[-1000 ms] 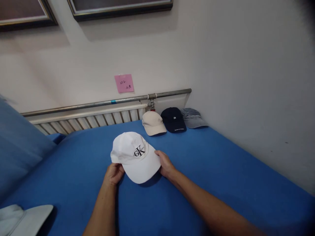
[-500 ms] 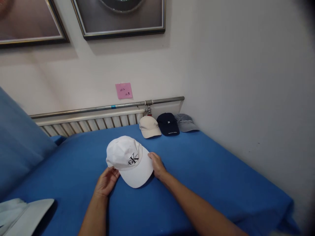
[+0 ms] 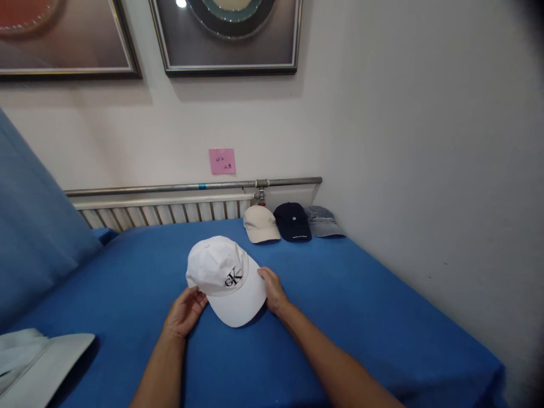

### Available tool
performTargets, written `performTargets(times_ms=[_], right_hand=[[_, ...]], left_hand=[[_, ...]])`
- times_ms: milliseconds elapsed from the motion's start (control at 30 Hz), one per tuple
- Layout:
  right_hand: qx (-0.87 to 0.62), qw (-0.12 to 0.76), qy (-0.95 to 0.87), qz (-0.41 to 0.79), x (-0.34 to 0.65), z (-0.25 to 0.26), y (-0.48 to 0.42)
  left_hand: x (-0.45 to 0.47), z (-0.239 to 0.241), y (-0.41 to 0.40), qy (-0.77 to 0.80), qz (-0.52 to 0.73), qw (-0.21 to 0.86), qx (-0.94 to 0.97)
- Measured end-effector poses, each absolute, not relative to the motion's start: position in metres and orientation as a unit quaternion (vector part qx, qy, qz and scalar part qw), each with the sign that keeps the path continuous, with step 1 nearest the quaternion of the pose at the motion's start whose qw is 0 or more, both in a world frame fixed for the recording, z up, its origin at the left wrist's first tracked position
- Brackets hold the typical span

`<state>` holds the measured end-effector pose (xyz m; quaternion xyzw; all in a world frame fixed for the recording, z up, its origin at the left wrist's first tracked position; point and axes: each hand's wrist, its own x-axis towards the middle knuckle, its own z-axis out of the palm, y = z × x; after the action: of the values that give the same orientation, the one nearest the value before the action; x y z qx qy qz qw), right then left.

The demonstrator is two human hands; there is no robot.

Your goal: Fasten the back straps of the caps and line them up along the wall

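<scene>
Head view, from your left: a pale grey hat [image 3: 40, 362] lies at the near left corner of the blue cloth [image 3: 361, 306], only part of it in frame, and a blue cushion [image 3: 34, 226] leans up behind it. Your left hand [image 3: 183, 312] sits at the left side of the white cap [image 3: 223, 277], fingers loosely curled with the tips touching the cap's edge where crown meets brim; you cannot tell from here whether it truly grips. The white cap rests on the cloth near the middle, brim pointing toward you, black letters on its front. Your right hand [image 3: 273, 292] is pressed flat against the cap's right side, fingers laid along the brim edge, more a steadying touch than a closed grasp. Farther back, against the radiator [image 3: 165, 212], three caps stand in a row, touching: beige cap [image 3: 259, 224], navy cap [image 3: 292, 221], grey cap [image 3: 322, 221]. A pink note [image 3: 221, 161] is stuck on the wall above.
</scene>
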<state>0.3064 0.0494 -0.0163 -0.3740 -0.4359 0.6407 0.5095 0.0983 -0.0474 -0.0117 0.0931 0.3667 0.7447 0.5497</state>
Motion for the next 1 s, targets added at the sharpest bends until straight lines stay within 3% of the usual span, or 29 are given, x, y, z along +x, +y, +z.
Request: performTargets(times_ms=[633, 1000], right_hand=[[-0.306, 0.382, -0.414, 0.767, 0.307, -0.006, 0.04], [-0.304, 0.342, -0.45, 0.767, 0.309, -0.005, 0.037]], left_hand=[[0.082, -0.019, -0.043, 0.342, 0.747, 0.569, 0.043], [0.064, -0.011, -0.011, 0.373, 0.727, 0.577, 0.012]])
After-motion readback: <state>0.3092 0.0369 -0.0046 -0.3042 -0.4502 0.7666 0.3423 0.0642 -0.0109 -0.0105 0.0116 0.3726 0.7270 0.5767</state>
